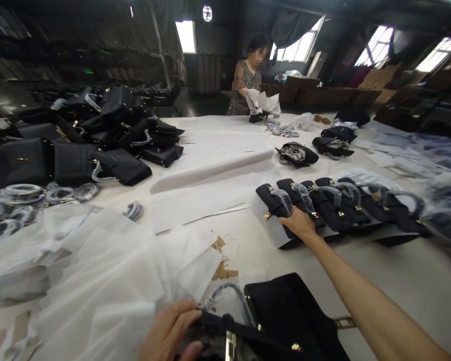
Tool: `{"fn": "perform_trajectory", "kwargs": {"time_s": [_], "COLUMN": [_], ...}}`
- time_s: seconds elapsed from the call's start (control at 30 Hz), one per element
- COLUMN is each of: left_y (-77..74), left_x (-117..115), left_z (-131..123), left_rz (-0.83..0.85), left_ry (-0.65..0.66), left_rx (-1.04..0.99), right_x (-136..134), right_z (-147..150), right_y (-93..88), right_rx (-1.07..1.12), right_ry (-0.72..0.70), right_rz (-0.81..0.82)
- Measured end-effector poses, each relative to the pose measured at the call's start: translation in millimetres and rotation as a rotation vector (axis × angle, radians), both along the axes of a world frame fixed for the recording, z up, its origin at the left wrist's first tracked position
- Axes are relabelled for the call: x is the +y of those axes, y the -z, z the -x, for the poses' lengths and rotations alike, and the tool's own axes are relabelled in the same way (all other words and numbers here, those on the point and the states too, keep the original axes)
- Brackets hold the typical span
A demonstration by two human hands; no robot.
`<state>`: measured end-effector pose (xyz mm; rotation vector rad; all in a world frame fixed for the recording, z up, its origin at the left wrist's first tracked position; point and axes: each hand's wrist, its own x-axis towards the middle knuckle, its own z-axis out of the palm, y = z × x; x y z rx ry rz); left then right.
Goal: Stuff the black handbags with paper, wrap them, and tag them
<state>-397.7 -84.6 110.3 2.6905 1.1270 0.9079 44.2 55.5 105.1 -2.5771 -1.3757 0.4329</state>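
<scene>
At the bottom of the head view, my left hand (171, 328) grips the side edge of a black handbag (281, 311). Its flap is folded back, and a handle (231, 291) wrapped in clear plastic arches up from it. My right hand (298, 223) reaches forward to the nearest end of a row of black handbags. Its fingers are closed at the wrapped handle of the end handbag (268, 198); the palm side is hidden. Gold clasps show on the row, and the bags lean close together.
A pile of black handbags (71, 155) rises at the left, with rolled straps (60, 193) before it. White sheets (124, 265) and brown tags (225, 273) lie near my left hand. Across the white table (214, 190), a person (248, 80) handles paper. Two stuffed bags lie at the right.
</scene>
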Motion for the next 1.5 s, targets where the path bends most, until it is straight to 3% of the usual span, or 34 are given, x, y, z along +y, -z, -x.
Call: {"fn": "perform_trajectory", "kwargs": {"time_s": [0.1, 0.2, 0.3, 0.37, 0.47, 0.6, 0.7, 0.8, 0.87, 0.9, 0.97, 1.0, 1.03, 1.07, 1.13, 1.2, 1.27, 1.33, 1.5], "left_y": [10.4, 7.4, 2.3, 3.1, 3.1, -24.4, -50.8, -56.9, -51.0, -47.0, -39.6, -36.6, -34.0, -31.8, -28.2, -27.1, -31.1, -41.8, -81.0], "left_x": [4.0, 7.5, 13.8, 17.6, 19.4, 20.1, 25.5, 30.0, 28.9, 26.9, 21.2, 17.8, 14.3, 10.7, 3.5, -3.5, -9.4, -12.8, -9.6], "left_z": [-5.6, -13.6, -28.7, -39.4, -47.0, -36.0, -24.2, -21.8, -24.2, -25.5, -26.9, -26.7, -25.9, -24.8, -22.3, -20.1, -18.2, -16.4, -11.9], "left_rz": [0.014, 0.115, 0.267, 0.323, 0.375, 0.733, 1.063, 1.174, 1.141, 1.117, 1.088, 1.085, 1.081, 1.071, 1.03, 0.987, 0.982, 0.994, 1.027], "left_ry": [0.099, 0.059, 0.094, 0.157, 0.234, 0.296, 0.151, 0.023, 0.107, 0.159, 0.206, 0.199, 0.18, 0.161, 0.13, 0.119, 0.119, 0.106, 0.072], "left_rx": [0.076, 0.149, 0.219, 0.233, 0.222, 0.198, 0.176, 0.198, 0.237, 0.261, 0.307, 0.325, 0.335, 0.341, 0.335, 0.313, 0.279, 0.237, 0.191], "right_x": [-10.0, -24.6, -39.2, -46.8, -54.3, -57.6, -61.9, -88.4, -125.4, -148.6, -198.4, -222.0, -243.0, -260.4, -283.1, -291.6, -291.3, -287.4, -279.4], "right_z": [-7.0, -16.4, -18.4, -12.4, 2.5, 10.1, 7.3, 20.8, 44.4, 59.3, 91.1, 106.1, 119.3, 130.2, 145.3, 153.7, 159.5, 164.2, 171.9], "right_y": [-25.4, -56.9, -69.1, -60.7, -32.0, 1.8, 4.9, -16.6, -39.7, -50.4, -62.0, -60.3, -53.1, -41.2, -10.1, 17.3, 28.9, 22.2, -24.3], "right_rx": [-0.032, -0.021, 0.018, 0.008, -0.072, -0.087, -0.02, -0.009, -0.001, 0.05, 0.198, 0.242, 0.273, 0.309, 0.424, 0.554, 0.657, 0.709, 0.739], "right_ry": [-0.005, 0.009, 0.024, 0.031, 0.014, -0.019, -0.058, -0.135, -0.25, -0.401, -0.85, -1.017, -1.084, -1.039, -0.818, -0.625, -0.572, -0.589, -0.537], "right_rz": [-0.02, -0.15, -0.21, -0.157, 0.011, 0.111, 0.015, -0.359, -0.627, -0.67, -0.613, -0.457, -0.343, -0.299, -0.218, -0.174, -0.209, -0.296, -0.385]}}
